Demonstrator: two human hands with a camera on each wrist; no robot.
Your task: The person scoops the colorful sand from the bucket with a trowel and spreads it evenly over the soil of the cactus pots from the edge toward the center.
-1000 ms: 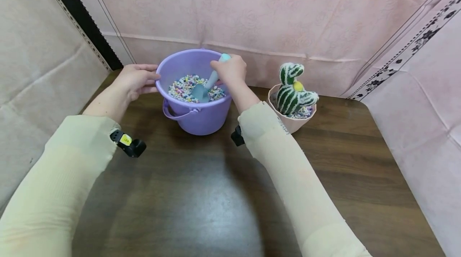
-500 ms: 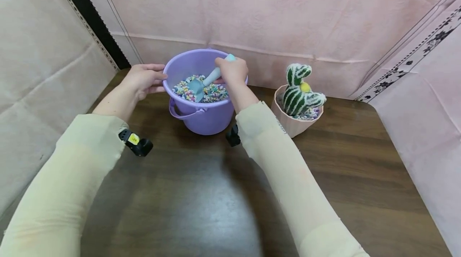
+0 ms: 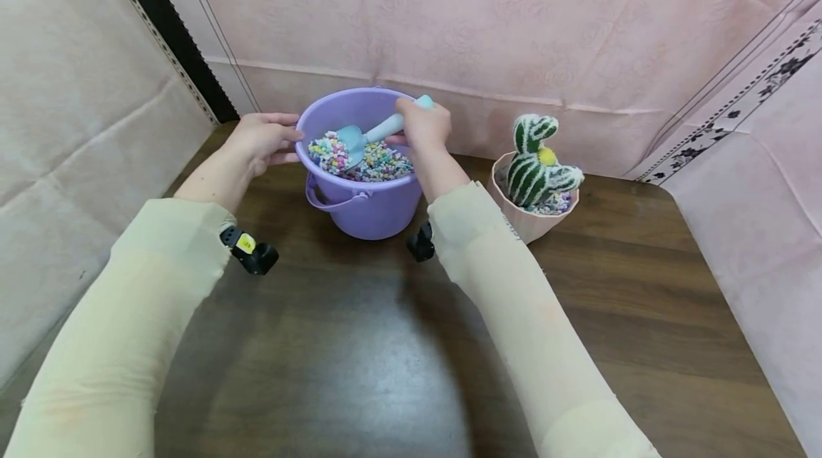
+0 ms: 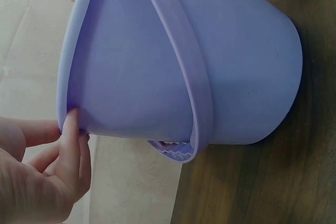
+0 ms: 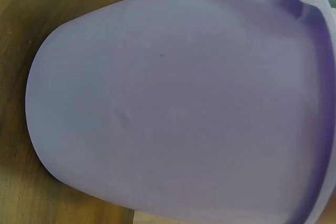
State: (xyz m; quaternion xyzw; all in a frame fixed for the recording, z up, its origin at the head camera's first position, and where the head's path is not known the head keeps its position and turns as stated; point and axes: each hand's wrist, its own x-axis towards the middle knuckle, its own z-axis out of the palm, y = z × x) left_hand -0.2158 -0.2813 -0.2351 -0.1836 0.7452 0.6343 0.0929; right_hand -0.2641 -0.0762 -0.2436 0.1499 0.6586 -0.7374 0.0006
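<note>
Two hands were at work on the purple bucket (image 3: 369,214), which stood upright on the wooden table (image 3: 359,351). At its right side, the right hand (image 3: 425,128) gripped the light-blue scoop (image 3: 384,128) by the handle. From that grip the scoop's long axis ran slantwise down and leftward into the bucket, so its blade (image 3: 351,143) lay across the opening from the fingers, touching the pebbles; the right hand was nearer to the bucket's right rim than to the blade. At the left rim, the left hand (image 3: 260,140) pinched the edge between thumb and fingers. Inside, the bucket held a bed of small multicoloured pebbles (image 3: 382,165) (how many sat in the blade, I could not tell). Its carrying handle (image 3: 337,206) hung down the front. Just right of the bucket, the pale pink pot (image 3: 529,225) held a fuzzy green-and-white cactus (image 3: 528,183) and similar pebbles around its base.
</note>
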